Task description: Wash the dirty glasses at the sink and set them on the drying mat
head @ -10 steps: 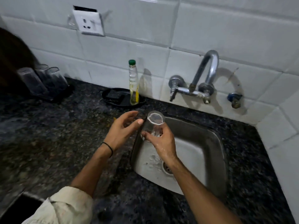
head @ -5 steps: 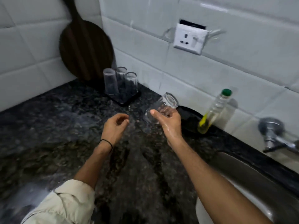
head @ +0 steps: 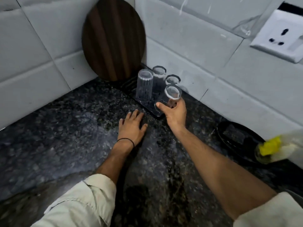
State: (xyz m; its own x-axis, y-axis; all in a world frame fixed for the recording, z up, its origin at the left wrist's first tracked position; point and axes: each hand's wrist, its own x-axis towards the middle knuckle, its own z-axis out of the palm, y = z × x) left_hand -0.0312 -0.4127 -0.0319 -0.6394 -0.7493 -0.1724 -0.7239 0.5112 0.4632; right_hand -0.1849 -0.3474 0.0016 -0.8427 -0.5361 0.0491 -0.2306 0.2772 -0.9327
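Three clear glasses (head: 145, 86) stand inverted on a black mat (head: 150, 108); right hand (head: 175, 113) grips a fourth glass (head: 171, 95), tilted; left hand (head: 131, 126), fingers straight, rests on the speckled table (head: 65, 128).

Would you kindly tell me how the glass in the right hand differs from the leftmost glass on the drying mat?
The held glass is tilted; the leftmost glass stands straight. The right hand grips the held glass; the leftmost glass stands free on the drying mat. Both are clear tumblers.
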